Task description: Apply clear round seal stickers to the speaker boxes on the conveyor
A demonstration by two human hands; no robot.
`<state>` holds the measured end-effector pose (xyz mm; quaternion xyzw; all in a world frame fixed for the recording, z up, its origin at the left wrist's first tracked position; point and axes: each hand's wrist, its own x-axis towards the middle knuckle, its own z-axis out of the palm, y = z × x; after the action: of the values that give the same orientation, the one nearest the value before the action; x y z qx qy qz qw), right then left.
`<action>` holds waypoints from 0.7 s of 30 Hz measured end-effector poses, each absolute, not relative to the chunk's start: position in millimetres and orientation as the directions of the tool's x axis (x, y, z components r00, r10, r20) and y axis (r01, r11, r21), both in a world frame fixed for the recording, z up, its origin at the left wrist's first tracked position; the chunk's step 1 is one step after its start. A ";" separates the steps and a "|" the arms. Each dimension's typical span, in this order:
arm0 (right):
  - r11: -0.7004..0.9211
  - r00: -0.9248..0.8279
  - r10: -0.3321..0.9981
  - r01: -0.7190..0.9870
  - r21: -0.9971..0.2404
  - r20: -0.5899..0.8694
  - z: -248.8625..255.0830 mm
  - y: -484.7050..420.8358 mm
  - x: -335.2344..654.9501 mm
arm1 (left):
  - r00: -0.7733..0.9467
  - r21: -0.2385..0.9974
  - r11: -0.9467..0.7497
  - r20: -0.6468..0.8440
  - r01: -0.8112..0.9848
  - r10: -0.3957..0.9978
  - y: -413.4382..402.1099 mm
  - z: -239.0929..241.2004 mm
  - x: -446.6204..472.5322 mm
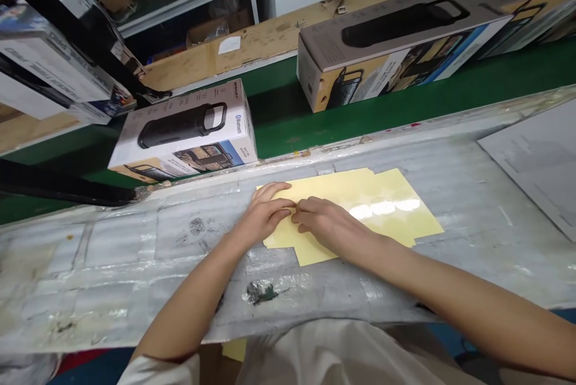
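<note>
A yellow sheet (344,184) lies on the plastic-covered table, with shiny clear round stickers (383,208) in a row on its right part. The sheet has stepped edges, and it may be more than one sheet overlapping. My left hand (258,217) rests on its left end, fingers stretched out and thumb apart, the fingertips close to my other hand. Just beside it, my right hand (330,226) is closed in a pinch low over the sheet. Whatever sits between those fingertips is hidden.
Beyond the table runs a green conveyor belt (279,115) carrying a speaker box (189,133) and more boxes (396,37) at right. A black post (76,25) stands at left near stacked boxes (54,55). Large white sheets (540,157) lie on the right.
</note>
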<state>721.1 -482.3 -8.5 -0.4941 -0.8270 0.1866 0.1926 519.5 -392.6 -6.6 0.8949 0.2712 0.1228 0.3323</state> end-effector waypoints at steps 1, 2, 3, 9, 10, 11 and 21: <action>0.437 -0.438 0.890 0.743 -0.507 0.124 -8.5 -480.8 721.2 | 0.826 0.659 -0.637 0.042 0.401 0.563 -393.0 -6.9 519.6; 0.430 -0.436 0.892 0.743 -0.514 0.115 -8.6 -480.0 721.4 | 0.828 0.657 -0.642 0.047 0.395 0.558 -393.3 -7.4 519.8; 0.420 -0.430 0.896 0.742 -0.522 0.111 -8.8 -479.9 721.8 | 0.831 0.656 -0.646 0.053 0.389 0.554 -393.6 -8.1 520.0; 0.447 -0.421 0.890 0.728 -0.520 0.175 -10.6 -494.5 725.4 | 0.828 0.641 -0.667 0.087 0.378 0.554 -394.1 -12.0 519.5; 0.465 -0.433 0.881 0.721 -0.513 0.190 -11.3 -497.5 725.3 | 0.829 0.635 -0.677 0.099 0.373 0.550 -394.3 -12.3 519.4; 0.481 -0.441 0.873 0.713 -0.509 0.208 -11.9 -500.0 725.0 | 0.831 0.627 -0.687 0.111 0.367 0.545 -394.5 -12.5 519.2; 0.246 -0.053 0.969 0.337 -0.909 0.242 -1.3 -516.5 757.4 | 0.849 0.567 -0.742 0.132 0.359 0.511 -395.8 -9.9 520.3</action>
<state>757.4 -516.5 -1.3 -0.5099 -0.6400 0.3421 0.4619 520.3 -395.8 -9.9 0.9225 0.2358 0.1408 0.2711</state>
